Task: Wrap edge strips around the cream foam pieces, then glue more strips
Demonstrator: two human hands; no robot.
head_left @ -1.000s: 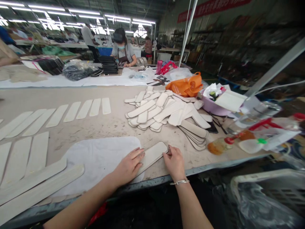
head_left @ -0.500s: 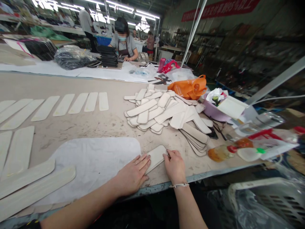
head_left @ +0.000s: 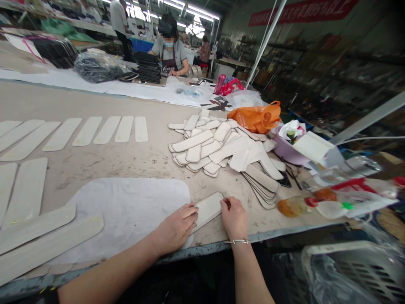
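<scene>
A pale strip (head_left: 209,207) is held at the frame's lower centre, its end pinched by the right hand (head_left: 234,217), its surface partly covered by the flattened left hand (head_left: 177,226); heaped strips (head_left: 229,151) are seen above.

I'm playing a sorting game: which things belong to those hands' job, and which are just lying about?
Likely job things:
pale strip under the left fingers
heap of strips
laid-out strips

Likely lying about:
orange bag
purple basin
green-capped bottle

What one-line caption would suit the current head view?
Left hand rests on a pale strip, right hand at its end, near a heap of similar strips.
</scene>
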